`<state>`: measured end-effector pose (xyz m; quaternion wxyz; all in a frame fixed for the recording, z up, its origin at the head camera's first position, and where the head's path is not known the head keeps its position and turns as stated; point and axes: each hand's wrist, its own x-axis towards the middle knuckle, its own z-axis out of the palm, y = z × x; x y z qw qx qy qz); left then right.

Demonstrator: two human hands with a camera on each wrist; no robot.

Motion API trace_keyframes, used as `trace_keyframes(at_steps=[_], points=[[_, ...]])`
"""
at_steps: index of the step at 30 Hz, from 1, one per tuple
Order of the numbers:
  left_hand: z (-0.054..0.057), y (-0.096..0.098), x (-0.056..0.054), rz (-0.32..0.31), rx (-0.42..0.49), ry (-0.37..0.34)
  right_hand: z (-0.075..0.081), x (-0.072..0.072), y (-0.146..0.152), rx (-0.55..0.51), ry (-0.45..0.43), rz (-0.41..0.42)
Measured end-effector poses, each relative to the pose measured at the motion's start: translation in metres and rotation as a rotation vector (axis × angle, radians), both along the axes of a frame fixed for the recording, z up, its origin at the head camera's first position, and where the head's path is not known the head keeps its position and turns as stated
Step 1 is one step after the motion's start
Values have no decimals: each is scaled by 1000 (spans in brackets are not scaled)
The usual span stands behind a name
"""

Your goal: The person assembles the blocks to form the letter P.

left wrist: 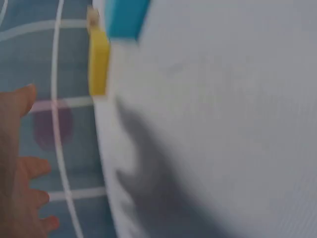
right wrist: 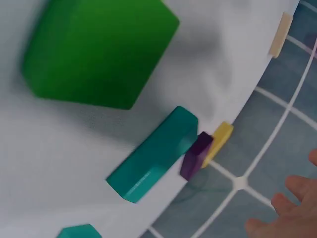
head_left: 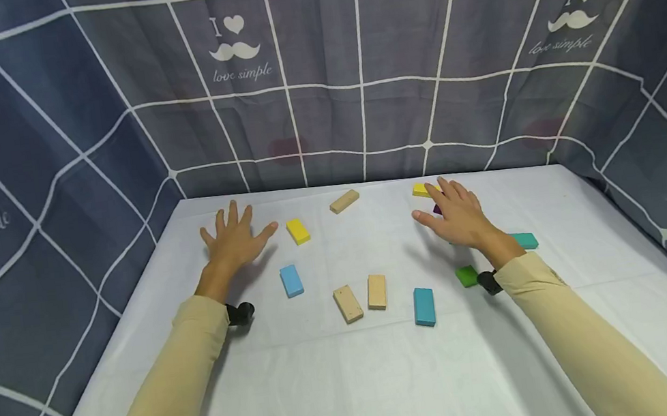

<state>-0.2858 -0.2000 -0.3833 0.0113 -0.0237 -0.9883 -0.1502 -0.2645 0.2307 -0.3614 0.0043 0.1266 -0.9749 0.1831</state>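
My left hand [head_left: 234,243] is held above the white table at the left, fingers spread, with nothing in it. Nearest to it are a yellow block [head_left: 298,231] and a light blue block [head_left: 291,281]. On the other side my right hand [head_left: 458,218] is also raised, fingers apart and holding nothing. It partly covers a second yellow block [head_left: 420,190] and a purple block [right wrist: 196,156]. Below its wrist lies a green block [head_left: 467,276]. A teal block [right wrist: 153,153] shows fully in the right wrist view; another teal block [head_left: 524,240] lies right of the wrist.
Two wooden blocks [head_left: 348,304] lie near the middle, with a blue-teal block [head_left: 424,307] to their right. One more wooden block [head_left: 344,201] lies near the back edge. Grey checked curtains [head_left: 323,120] enclose the white-covered table [head_left: 354,391] at the back and sides.
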Motion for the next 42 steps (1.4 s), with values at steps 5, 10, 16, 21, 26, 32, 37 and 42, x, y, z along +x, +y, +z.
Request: trace_keyframes(at_steps=[5, 10, 16, 21, 26, 32, 37, 42], points=[[8, 34, 22, -134, 48, 180, 2, 22, -6, -83, 92, 100], [11, 70, 53, -347, 95, 245, 2, 49, -11, -116, 100, 170], [10, 105, 78, -556, 80, 148, -5, 79, -12, -152, 60, 236], [3, 123, 87, -648, 50, 88, -15, 101, -12, -140, 16, 291], [-3, 136, 90, -684, 33, 39, -25, 116, -9, -105, -16, 311], [-11, 143, 90, -674, 35, -13, -36, 124, -8, -78, -27, 317], [-15, 146, 91, -668, 27, -27, -39, 126, -8, -67, -38, 313], [-15, 144, 89, -677, 3, -19, -41, 126, -8, -60, -37, 315]])
